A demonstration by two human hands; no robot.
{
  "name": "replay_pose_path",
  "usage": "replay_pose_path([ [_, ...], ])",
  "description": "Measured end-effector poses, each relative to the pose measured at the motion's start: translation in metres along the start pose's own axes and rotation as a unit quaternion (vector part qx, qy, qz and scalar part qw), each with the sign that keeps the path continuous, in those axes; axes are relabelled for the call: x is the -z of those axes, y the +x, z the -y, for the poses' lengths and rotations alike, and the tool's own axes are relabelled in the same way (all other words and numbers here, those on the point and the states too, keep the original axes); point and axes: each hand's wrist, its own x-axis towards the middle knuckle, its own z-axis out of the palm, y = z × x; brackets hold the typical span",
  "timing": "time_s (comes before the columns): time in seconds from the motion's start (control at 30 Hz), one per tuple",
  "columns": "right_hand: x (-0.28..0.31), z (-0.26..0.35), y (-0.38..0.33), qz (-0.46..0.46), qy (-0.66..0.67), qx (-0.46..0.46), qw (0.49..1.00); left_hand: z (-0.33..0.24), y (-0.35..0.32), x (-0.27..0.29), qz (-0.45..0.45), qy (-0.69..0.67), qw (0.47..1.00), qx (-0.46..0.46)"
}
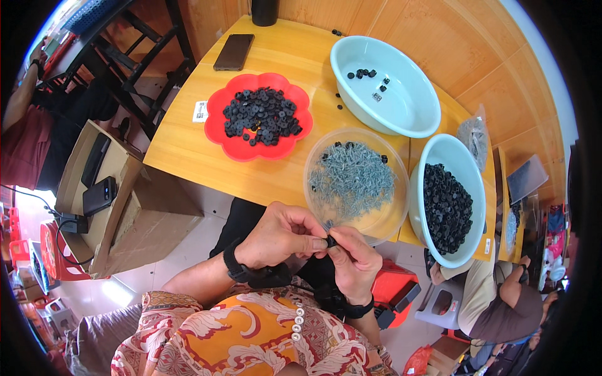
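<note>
My left hand [285,235] and my right hand [354,260] meet at the table's near edge, fingertips pinched together. Between them is a small round black plastic part [331,240], partly hidden by the fingers. Just beyond my hands stands a clear round tub [401,216] of silvery screws [354,178], with a few black pieces among them. Farther left, a red flower-shaped tray [216,128] holds a heap of black discs with centre holes [260,116]. To the right, a light blue basin [473,188] is filled with black plastic parts [446,210].
At the back, another light blue basin [414,103] contains several black parts. A phone [234,52] and a dark cylinder [264,11] occupy the yellow table's [188,135] far left. A cardboard box [150,219] stands left of me. People sit at both sides.
</note>
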Motion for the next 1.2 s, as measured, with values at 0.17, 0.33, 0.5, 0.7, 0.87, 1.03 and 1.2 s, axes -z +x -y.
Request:
replay_pose_path([
  [0.17, -0.001, -0.001, -0.002, -0.004, 0.008, -0.010, 1.000, -0.001, -0.002, -0.002, -0.011, 0.018, 1.000, 0.019],
  [0.33, -0.001, 0.000, -0.001, -0.004, -0.015, 0.010, 1.000, -0.002, -0.002, -0.001, -0.015, 0.033, 0.999, 0.028],
  [0.5, 0.001, 0.001, 0.002, 0.001, -0.077, 0.015, 0.997, 0.003, 0.000, -0.002, -0.030, 0.014, 0.999, 0.032],
  [0.7, 0.002, -0.012, -0.001, -0.005, 0.001, -0.012, 1.000, 0.020, 0.008, 0.001, -0.006, 0.040, 0.994, -0.097],
  [0.87, -0.001, -0.014, -0.001, -0.041, 0.097, -0.048, 0.993, 0.021, 0.012, 0.002, 0.028, -0.100, 0.993, -0.059],
  [1.03, 0.001, -0.011, 0.002, -0.047, 0.093, -0.043, 0.994, 0.025, 0.015, 0.001, 0.033, -0.118, 0.990, -0.062],
  [1.2, 0.002, -0.003, 0.005, -0.041, 0.092, -0.043, 0.994, 0.026, 0.018, 0.001, 0.044, -0.141, 0.988, -0.054],
])
